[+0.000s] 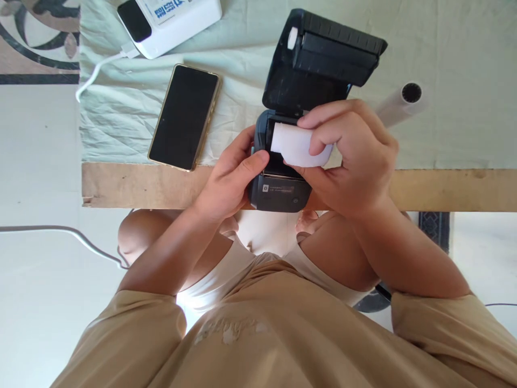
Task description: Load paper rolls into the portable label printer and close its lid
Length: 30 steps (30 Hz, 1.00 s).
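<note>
A small black printer (283,191) sits at the table's near edge with its lid (319,59) swung open and up. My right hand (351,156) grips a white paper roll (297,145) and holds it in the printer's open bay. My left hand (232,175) grips the printer's left side, thumb on its top edge.
A black phone (184,116) lies face up to the left on the pale green cloth (464,54). A white power bank (169,19) with a white cable (97,70) lies at the far left. An empty roll core (399,102) lies to the right. The wooden table edge (452,189) runs across.
</note>
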Each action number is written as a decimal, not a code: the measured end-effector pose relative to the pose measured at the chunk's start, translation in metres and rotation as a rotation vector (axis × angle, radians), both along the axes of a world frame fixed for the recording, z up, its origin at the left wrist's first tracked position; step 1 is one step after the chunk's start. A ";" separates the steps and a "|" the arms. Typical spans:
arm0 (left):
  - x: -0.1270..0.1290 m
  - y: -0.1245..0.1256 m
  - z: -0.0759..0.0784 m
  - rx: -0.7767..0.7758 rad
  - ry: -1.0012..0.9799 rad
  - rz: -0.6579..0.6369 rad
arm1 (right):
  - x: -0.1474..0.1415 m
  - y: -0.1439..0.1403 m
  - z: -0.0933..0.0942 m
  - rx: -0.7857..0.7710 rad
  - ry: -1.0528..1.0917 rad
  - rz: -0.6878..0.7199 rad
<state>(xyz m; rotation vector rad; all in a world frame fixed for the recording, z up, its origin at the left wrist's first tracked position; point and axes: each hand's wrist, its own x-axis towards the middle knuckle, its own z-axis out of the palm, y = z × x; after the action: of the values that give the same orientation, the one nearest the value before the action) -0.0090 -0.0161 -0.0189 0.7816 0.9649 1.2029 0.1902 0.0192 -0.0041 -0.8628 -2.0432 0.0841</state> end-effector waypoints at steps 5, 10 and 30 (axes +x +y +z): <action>0.000 0.000 -0.002 -0.006 -0.004 0.002 | 0.000 0.001 -0.002 -0.079 -0.082 -0.027; -0.001 -0.002 -0.002 -0.003 0.007 -0.017 | 0.005 0.003 -0.001 -0.094 -0.066 0.026; 0.000 -0.001 -0.001 -0.027 0.014 -0.019 | 0.007 0.004 -0.008 -0.192 -0.029 0.012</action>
<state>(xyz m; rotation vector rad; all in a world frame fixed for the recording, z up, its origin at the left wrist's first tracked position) -0.0092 -0.0172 -0.0202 0.7778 0.9814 1.1673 0.1975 0.0230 -0.0120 -0.9747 -2.0918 0.2793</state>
